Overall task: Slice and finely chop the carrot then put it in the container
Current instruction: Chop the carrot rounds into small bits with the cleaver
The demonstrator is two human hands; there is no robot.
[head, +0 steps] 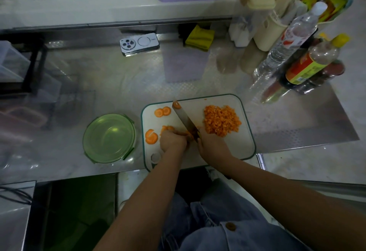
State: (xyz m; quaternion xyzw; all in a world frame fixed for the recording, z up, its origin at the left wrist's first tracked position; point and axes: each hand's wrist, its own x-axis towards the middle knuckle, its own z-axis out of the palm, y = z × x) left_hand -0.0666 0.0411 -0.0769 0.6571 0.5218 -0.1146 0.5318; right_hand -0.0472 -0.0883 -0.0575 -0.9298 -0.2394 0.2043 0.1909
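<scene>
A: Container status?
B: I'm seeing the green container [109,138] sitting on the desk [118,92], just left of the cutting board [245,141]. Chopped carrot [221,120] is piling on the board's right side, carrot slices [162,112] lying at left.
A: Fingers?
B: Left hand [172,139] is curling its fingers [174,131], pinning a carrot piece [188,134]. Right hand [212,143] is gripping the knife [185,119].

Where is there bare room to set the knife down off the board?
Bare counter lies between the phone and the board, and right of the board, before the bottles. The board is crowded: slices, chopped pile, left hand, right hand with knife. The container sits close on its left.
</scene>
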